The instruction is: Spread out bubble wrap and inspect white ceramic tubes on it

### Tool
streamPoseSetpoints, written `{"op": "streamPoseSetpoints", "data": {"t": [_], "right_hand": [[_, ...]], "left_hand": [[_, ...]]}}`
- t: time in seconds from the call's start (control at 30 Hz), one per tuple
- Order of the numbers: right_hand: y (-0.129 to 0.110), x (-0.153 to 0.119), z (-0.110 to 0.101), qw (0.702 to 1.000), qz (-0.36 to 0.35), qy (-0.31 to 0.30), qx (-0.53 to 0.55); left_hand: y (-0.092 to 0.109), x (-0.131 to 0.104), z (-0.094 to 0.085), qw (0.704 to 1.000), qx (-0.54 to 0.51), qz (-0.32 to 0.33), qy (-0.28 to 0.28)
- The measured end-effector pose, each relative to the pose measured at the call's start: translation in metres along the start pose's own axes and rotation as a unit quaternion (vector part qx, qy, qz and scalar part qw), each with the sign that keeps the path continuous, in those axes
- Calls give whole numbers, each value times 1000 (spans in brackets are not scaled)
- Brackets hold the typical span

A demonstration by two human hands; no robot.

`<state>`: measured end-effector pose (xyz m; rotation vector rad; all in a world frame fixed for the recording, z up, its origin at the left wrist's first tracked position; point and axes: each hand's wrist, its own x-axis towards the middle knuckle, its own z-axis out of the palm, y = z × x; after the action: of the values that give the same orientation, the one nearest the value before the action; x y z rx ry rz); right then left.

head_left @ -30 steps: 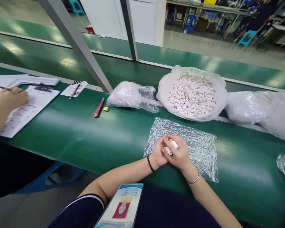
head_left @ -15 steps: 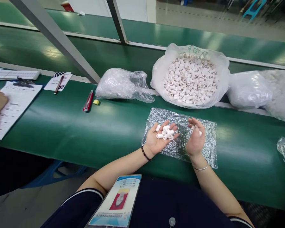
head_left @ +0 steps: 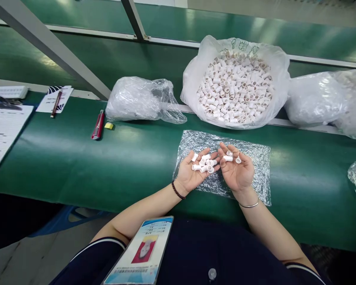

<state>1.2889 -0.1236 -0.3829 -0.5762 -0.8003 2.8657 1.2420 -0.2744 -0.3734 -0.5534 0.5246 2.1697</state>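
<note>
My left hand (head_left: pixel 192 172) is palm up and cupped, with several short white plastic fittings (head_left: pixel 203 168) lying on its palm and fingers. Beside it, fingertips close to the left ones, my right hand (head_left: pixel 237 171) is turned palm up and holds a few more white fittings (head_left: pixel 228 158) on its curled fingers. Both hands are over a flat clear plastic bag (head_left: pixel 261 162) on the green table (head_left: pixel 142 166). Behind them sits a large open bag (head_left: pixel 191 85) full of similar white fittings (head_left: pixel 234 89).
Left of the big bag lies a wrapped plastic bundle (head_left: pixel 133 99), then a yellow piece (head_left: pixel 108 126), a red cutter (head_left: pixel 98 125), a card (head_left: pixel 47 103) with a pen, and a clipboard (head_left: pixel 8 122). More plastic bags (head_left: pixel 317 99) stand at the right. A grey post (head_left: pixel 53 47) slants at the left.
My right hand has turned palm up and moved left, close to my left hand, showing its fittings. The co-worker's hand at the left has mostly left the view. The camera view has shifted.
</note>
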Motion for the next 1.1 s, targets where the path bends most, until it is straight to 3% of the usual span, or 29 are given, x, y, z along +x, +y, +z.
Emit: {"op": "streamPoseSetpoints", "data": {"t": [0.3,0.47,0.63,0.87,1.1], "right_hand": [[-2,2,2,998,-12,-27,-58],[-4,2,-1,997,16,-66,-43],[-5,3,1,998,11,-15,-56],[-4,2,-1,990,-4,-64,-128],[-4,7,-2,996,49,-17,-74]], "left_hand": [[0,0,3,1000,0,-12,16],[0,-2,2,1000,-6,-11,17],[2,-2,4,999,-16,-7,31],[2,-1,4,999,-22,3,28],[2,-1,4,998,-37,8,41]]}}
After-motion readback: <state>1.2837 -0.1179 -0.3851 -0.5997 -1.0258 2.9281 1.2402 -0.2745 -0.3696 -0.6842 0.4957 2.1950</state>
